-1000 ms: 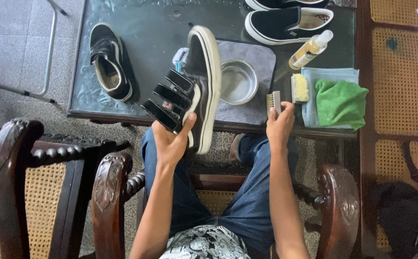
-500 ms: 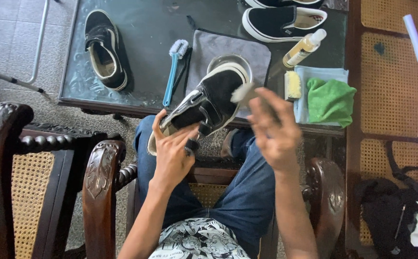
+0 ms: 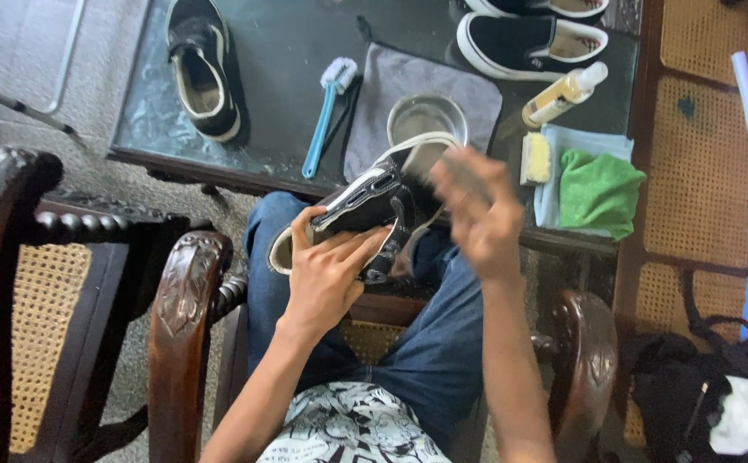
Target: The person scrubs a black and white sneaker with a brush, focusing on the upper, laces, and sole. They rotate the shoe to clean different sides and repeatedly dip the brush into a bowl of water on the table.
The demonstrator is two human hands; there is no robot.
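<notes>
My left hand grips a black shoe with a white sole from below and holds it tilted over my lap. My right hand is blurred with motion just right of the shoe's upper end, closed on a small brush that meets the shoe. Just beyond the shoe, a metal bowl stands on a grey cloth on the dark glass table.
On the table lie a blue long-handled brush, a second black shoe, another shoe, a yellowish bottle, a yellow sponge and a green cloth. Carved wooden chair arms flank me. A black bag sits at the right.
My right hand lifted the small brush from the table and brought it to the shoe. My left hand lowered the shoe from upright over the table toward my lap.
</notes>
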